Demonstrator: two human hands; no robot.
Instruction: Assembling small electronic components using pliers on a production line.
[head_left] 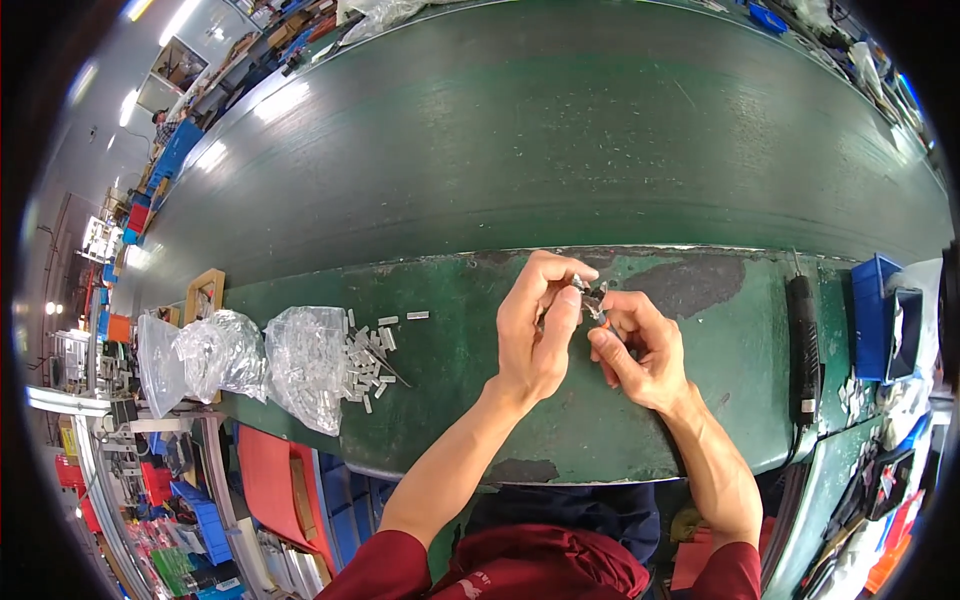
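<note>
1. Head view, and right in the middle of the action: a small metal part, dark and silvery, sits up between the fingertips, just above the worktop; its finer detail is too small to make out.
2. Left hand has it from the left, thumb and fingers closed in a narrow pinch.
3. Right hand meets it from the other side, thumb and forefinger drawn together on its lower end, the other fingers curled; so both hands are on the one piece.
4. Out to the left, loose metal pieces lie scattered on the green surface, right up against a clear plastic bag, with more crumpled plastic beside it.
5. Over on the right, a black, rod-shaped tool lies lengthwise near the edge, and beyond it stands a blue bin.
6. Across the far side sweeps a broad dark-green belt, pale specks dotted over it.
</note>
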